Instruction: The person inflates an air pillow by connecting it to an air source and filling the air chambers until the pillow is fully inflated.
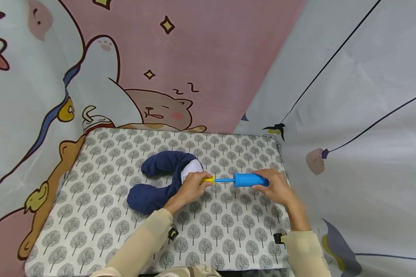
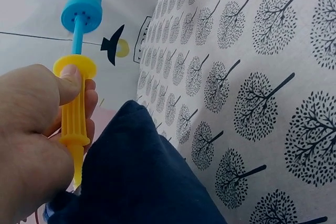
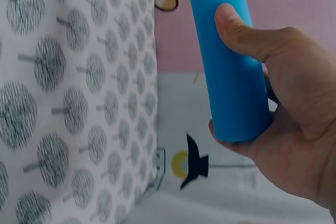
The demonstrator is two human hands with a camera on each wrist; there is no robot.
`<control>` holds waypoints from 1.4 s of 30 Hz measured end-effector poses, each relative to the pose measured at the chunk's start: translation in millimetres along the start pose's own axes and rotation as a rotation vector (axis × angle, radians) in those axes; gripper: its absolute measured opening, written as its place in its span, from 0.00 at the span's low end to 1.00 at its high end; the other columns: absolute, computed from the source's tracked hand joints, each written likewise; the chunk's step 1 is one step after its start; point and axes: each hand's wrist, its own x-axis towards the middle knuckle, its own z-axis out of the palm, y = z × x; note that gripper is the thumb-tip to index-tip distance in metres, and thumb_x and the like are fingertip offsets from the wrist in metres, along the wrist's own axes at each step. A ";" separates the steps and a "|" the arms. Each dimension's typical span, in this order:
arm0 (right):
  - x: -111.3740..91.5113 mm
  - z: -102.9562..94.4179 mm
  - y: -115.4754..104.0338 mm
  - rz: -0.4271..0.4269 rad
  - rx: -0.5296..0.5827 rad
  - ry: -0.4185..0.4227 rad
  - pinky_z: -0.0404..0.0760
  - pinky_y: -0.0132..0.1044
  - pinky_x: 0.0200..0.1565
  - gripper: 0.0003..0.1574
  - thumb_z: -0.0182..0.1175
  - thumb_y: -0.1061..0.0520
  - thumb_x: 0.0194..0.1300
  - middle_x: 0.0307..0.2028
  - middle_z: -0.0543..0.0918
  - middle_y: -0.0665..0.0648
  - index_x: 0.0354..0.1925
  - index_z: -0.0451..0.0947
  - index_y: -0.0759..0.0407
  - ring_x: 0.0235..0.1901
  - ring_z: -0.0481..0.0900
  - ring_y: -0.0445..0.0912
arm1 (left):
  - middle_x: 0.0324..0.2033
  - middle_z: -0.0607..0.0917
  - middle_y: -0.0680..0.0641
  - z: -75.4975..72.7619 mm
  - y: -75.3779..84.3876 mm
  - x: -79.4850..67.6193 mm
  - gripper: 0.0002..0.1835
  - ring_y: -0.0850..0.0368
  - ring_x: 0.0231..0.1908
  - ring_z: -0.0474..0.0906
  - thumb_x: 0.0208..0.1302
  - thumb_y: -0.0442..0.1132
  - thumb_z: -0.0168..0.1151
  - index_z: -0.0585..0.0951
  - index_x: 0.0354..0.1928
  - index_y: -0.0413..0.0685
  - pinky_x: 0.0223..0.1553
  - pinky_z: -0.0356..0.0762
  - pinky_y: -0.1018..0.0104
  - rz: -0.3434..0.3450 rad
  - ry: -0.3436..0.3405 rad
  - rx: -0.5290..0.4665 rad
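A hand pump lies sideways between my hands, with a blue barrel [image 1: 246,180], a thin blue rod [image 1: 224,180] and a yellow handle [image 2: 75,114]. My left hand [image 1: 193,186] grips the yellow handle, thumb along its top in the left wrist view. My right hand [image 1: 276,186] holds the blue barrel near its far end, thumb on one side in the right wrist view. Part of the rod shows between handle and barrel. Beside my left hand is a navy U-shaped neck pillow [image 1: 147,196] with a white part [image 1: 191,169]; the handle's narrow yellow tip reaches down to the navy cloth.
The table [image 1: 228,238] is covered with a tree-print cloth. A pink and white cartoon-print curtain [image 1: 222,77] stands behind it, and a pale fabric wall [image 1: 360,115] rises on the right. Black straps with buckles [image 1: 173,233] hang near my sleeves.
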 end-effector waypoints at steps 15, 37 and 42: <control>20.4 44.6 -48.7 -0.073 -0.014 0.056 0.85 0.66 0.64 0.37 0.84 0.54 0.65 0.60 0.92 0.66 0.69 0.87 0.60 0.62 0.87 0.66 | 0.49 0.97 0.40 2.3 2.2 -0.1 0.11 0.46 0.45 0.95 0.78 0.36 0.73 0.92 0.57 0.41 0.47 0.93 0.56 0.018 0.009 0.025; -16.6 -10.6 39.0 0.011 0.018 0.070 0.82 0.75 0.62 0.38 0.84 0.61 0.64 0.65 0.89 0.71 0.71 0.85 0.60 0.64 0.83 0.72 | 0.50 0.97 0.42 -1.2 -1.8 0.3 0.13 0.49 0.47 0.96 0.79 0.39 0.72 0.92 0.59 0.43 0.53 0.94 0.54 0.009 -0.027 0.014; -16.7 -9.3 34.1 0.009 0.009 0.097 0.81 0.75 0.62 0.38 0.85 0.61 0.62 0.64 0.90 0.71 0.69 0.86 0.61 0.63 0.83 0.72 | 0.50 0.97 0.42 -1.7 -1.1 1.7 0.12 0.47 0.48 0.96 0.78 0.38 0.72 0.92 0.58 0.42 0.53 0.94 0.53 0.013 -0.018 0.023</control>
